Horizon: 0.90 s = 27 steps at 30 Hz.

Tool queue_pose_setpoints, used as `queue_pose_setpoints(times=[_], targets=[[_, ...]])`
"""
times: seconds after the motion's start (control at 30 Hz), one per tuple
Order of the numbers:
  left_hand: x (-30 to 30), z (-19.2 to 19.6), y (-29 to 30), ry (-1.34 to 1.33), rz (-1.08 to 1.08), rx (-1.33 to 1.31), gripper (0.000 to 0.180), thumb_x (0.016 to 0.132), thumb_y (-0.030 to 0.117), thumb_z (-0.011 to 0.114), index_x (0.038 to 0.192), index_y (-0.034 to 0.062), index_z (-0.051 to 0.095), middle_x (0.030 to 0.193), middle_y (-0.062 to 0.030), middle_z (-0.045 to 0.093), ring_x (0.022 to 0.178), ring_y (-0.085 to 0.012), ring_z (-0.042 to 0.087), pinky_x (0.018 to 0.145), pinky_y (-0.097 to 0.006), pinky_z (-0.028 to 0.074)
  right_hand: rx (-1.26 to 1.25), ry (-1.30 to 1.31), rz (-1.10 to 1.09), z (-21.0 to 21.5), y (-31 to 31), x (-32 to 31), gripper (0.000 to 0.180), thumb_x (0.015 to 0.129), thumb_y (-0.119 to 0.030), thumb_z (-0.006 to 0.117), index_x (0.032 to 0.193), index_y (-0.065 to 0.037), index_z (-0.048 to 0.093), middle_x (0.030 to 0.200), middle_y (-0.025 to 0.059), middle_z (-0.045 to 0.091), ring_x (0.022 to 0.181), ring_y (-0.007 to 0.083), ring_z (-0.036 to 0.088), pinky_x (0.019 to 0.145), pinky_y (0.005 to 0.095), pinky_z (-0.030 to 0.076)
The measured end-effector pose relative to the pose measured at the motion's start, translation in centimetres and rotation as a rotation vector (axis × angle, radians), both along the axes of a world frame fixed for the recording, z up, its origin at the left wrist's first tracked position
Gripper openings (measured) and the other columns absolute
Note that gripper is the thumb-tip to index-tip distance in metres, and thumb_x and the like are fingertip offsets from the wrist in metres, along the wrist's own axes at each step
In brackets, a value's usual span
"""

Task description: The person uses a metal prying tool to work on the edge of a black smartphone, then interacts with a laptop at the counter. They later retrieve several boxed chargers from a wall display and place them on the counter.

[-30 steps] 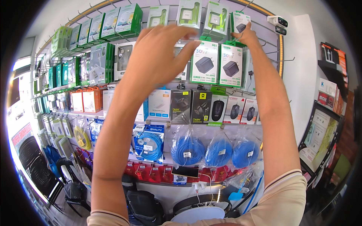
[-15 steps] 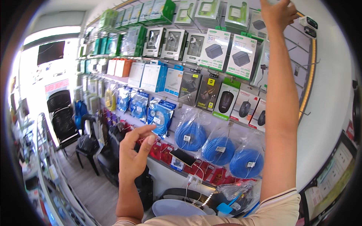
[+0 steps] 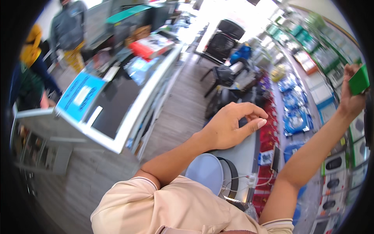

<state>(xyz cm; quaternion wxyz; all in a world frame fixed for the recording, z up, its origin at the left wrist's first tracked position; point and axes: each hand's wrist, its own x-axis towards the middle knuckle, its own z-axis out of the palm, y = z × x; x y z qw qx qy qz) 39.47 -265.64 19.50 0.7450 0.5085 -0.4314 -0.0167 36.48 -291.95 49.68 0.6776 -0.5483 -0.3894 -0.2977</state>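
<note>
My right hand is raised at the far right beside the wall display and grips a small green box. Its fingers are closed around the box, and some of them are hidden behind it. Nothing is in my left hand, which hovers in mid-view, thumb and loosely curled fingers slightly apart. Below and to the right of the left hand are a round pale-topped stool and red packets hanging along the bottom of the display.
Blue cable packs and boxed mice line the wall. A phone with a white cable is near the packets. On the left stands a glass counter bearing a blue package and a red-white box. Two people stand behind it. Chairs occupy the aisle.
My view has swung left, bringing the counter and people into sight. The right hand has come down from the top shelf, with the green box now visible in it.
</note>
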Motion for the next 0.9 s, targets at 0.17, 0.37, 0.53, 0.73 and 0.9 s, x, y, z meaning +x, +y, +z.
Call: queue_pose_setpoints(times=[0.17, 0.37, 0.53, 0.73, 0.9], targets=[[-4.4, -3.5, 10.1, 0.036, 0.213, 0.077, 0.02, 0.101, 0.021, 0.072, 0.115, 0.0083, 0.076, 0.098, -0.0074, 0.073, 0.094, -0.0215, 0.067, 0.089, -0.037, 0.05, 0.62, 0.275, 0.007, -15.4, 8.9, 8.6, 0.055, 0.096, -0.037, 0.074, 0.141, -0.01, 0.061, 0.143, 0.0141, 0.063, 0.132, 0.0338, 0.059, 0.111, 0.0609, 0.044], [-11.4, -12.4, 25.7, 0.443, 0.493, 0.455, 0.03, 0.101, 0.029, 0.071, 0.116, 0.0035, 0.076, 0.109, -0.0112, 0.077, 0.101, -0.0267, 0.07, 0.092, -0.037, 0.052, 0.59, 0.834, 0.318, -35.6, 23.0, 16.2, 0.034, 0.094, -0.009, 0.065, 0.127, -0.003, 0.061, 0.119, 0.0114, 0.069, 0.108, 0.0259, 0.069, 0.089, 0.0405, 0.059], [-18.0, -16.0, 34.3, 0.562, 0.762, 0.726, 0.033, 0.102, 0.034, 0.069, 0.118, 0.006, 0.077, 0.109, -0.0129, 0.077, 0.103, -0.0286, 0.072, 0.092, -0.04, 0.054, 0.305, 1.023, 0.228, -41.5, 34.1, 13.3, 0.042, 0.094, -0.006, 0.074, 0.131, -0.008, 0.054, 0.11, 0.006, 0.069, 0.086, 0.0172, 0.068, 0.076, 0.0327, 0.059], [-21.3, -14.1, 36.0, 0.474, 1.096, 0.624, 0.026, 0.103, 0.027, 0.069, 0.113, 0.0033, 0.076, 0.1, -0.0109, 0.076, 0.094, -0.0214, 0.07, 0.087, -0.036, 0.053, 0.316, 1.15, 0.384, -44.0, 40.4, 11.4, 0.046, 0.099, -0.014, 0.073, 0.139, -0.009, 0.05, 0.121, 0.0105, 0.065, 0.107, 0.0271, 0.069, 0.091, 0.0408, 0.059], [-24.7, -14.8, 35.9, 0.597, 1.333, 0.574, 0.024, 0.103, 0.026, 0.068, 0.112, 0.0045, 0.076, 0.097, -0.0101, 0.073, 0.09, -0.0207, 0.068, 0.084, -0.034, 0.052, 0.338, 1.279, 0.627, -45.2, 42.2, 10.5, 0.048, 0.104, -0.02, 0.067, 0.141, 0.003, 0.048, 0.137, 0.0201, 0.06, 0.124, 0.0347, 0.065, 0.105, 0.047, 0.055]])
